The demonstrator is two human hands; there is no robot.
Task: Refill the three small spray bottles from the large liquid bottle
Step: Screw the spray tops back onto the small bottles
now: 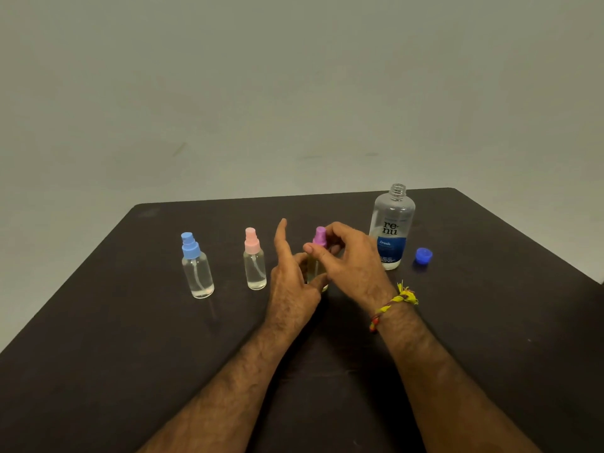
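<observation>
2 hands on the purple-capped spray bottle right now: right hand pinches its purple spray head, left hand steadies the body low down with thumb and lower fingers, index sticking up. Can't tell if that cap is going on or coming off. Just left, the pink-capped bottle and blue-capped bottle stand capped with clear liquid inside, so those 2 look done. Large liquid bottle stands open behind the right hand, its blue cap beside it on the table.
</observation>
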